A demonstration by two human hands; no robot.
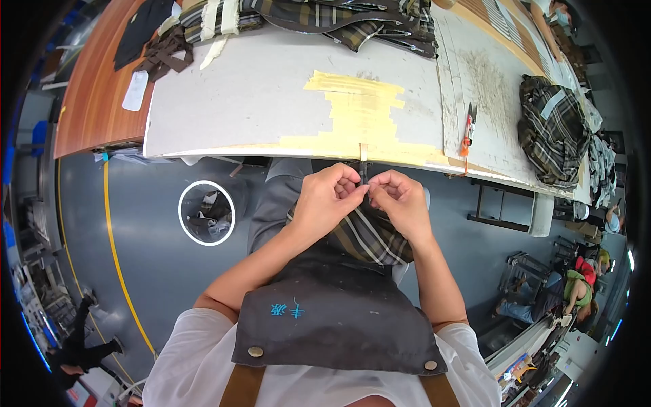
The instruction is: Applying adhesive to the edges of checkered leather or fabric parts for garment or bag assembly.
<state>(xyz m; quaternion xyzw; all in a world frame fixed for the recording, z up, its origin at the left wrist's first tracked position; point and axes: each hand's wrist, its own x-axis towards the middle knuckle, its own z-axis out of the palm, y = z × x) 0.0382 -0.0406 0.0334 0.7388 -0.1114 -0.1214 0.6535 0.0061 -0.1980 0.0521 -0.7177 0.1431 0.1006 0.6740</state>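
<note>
In front of my body, just past the near edge of the worktable (239,102), both hands meet at a narrow dark strip of fabric (363,170). My left hand (330,196) pinches it between thumb and fingers. Close beside it, my right hand (404,201) has thumb and forefinger closed on the same fabric. A plaid garment (374,234) in dark, olive and white hangs below the hands over my lap. A small tan flat piece (363,151) sticks out at the table edge, in line with the strip. Yellow tape (361,114) covers the tabletop there. My fingertips hide the pinched part.
Scissors with red-orange handles (469,131) lie on the right. A plaid bundle (552,132) sits beyond them. Plaid pieces with zippers (346,20) are heaped at the back. On the floor at left stands a scrap bin (180,213). Other people (574,292) sit at far right.
</note>
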